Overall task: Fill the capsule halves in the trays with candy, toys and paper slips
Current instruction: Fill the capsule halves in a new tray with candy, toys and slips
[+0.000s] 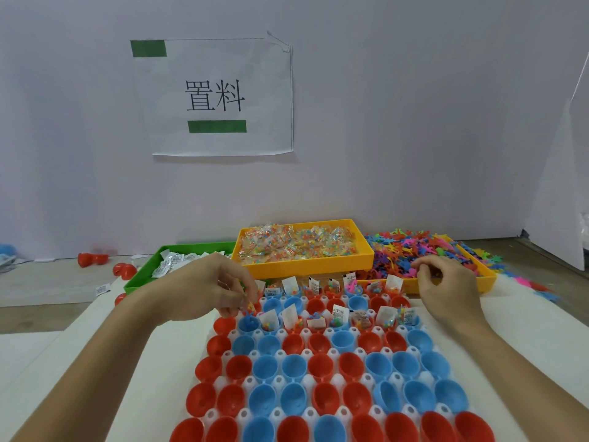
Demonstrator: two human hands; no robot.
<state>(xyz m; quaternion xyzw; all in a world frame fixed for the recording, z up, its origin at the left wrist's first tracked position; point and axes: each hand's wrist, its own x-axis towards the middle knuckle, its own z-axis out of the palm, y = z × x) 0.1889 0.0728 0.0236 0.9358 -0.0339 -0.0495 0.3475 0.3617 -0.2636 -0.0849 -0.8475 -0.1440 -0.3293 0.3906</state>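
Three bins [302, 269] of fillers, left fingers [245, 301] pinching candy packet [250, 306], right fingers [424, 271] pinching toys [414, 253].

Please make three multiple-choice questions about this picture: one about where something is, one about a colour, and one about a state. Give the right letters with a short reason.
1. Where is the candy tray?
A. Between the green tray and the toy tray
B. In front of the capsule tray
C. On the wall

2. What colours are the capsule halves?
A. Green and yellow
B. Red and blue
C. All white

3. What is the state of the nearest rows of capsule halves?
A. Filled with candy
B. Closed with lids
C. Empty

Answers:
1 A: it sits between the paper slips and the toys.
2 B: only red and blue cups show.
3 C: the near cups hold nothing; only far rows near the left hand and right hand are filled.
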